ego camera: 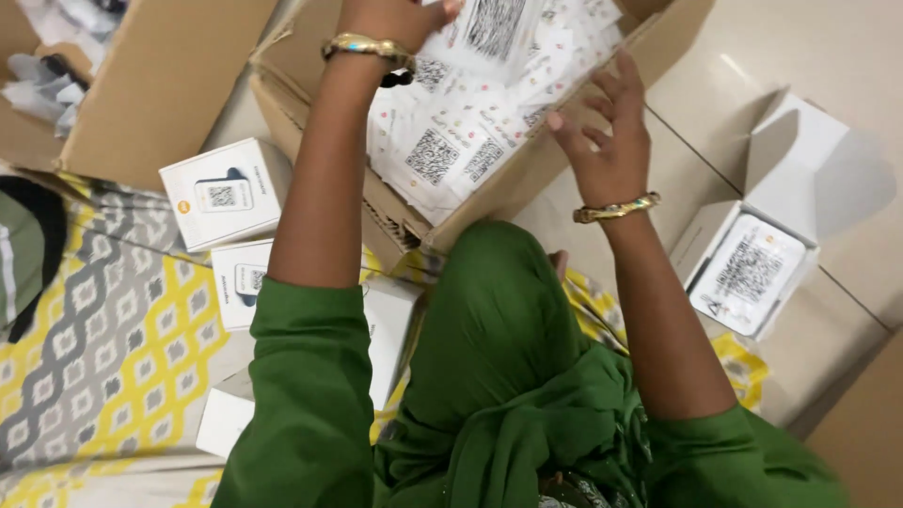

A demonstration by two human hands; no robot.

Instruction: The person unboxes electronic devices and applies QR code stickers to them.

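A patterned mat in yellow, grey and white covers the floor at the left, and pale floor tiles show at the right. The person sits on it in green clothing, arms reaching forward. In front of the knees lies an open cardboard carton filled with a loose heap of white printed cards, each bearing a black square code. A second, larger cardboard box stands open at the upper left.

At the right, on the tiles, a small white box stands with its lid raised and one such card lying inside. At the left, on the mat, sit two closed white boxes with a device pictured on top, and a plain white one nearer the person.

The left hand is at the top edge, partly cut off, curled over a card in the heap; whether it grips it I cannot tell. The right hand hovers open, fingers spread, at the carton's right wall just above the cards, holding nothing. Each wrist carries a gold bangle
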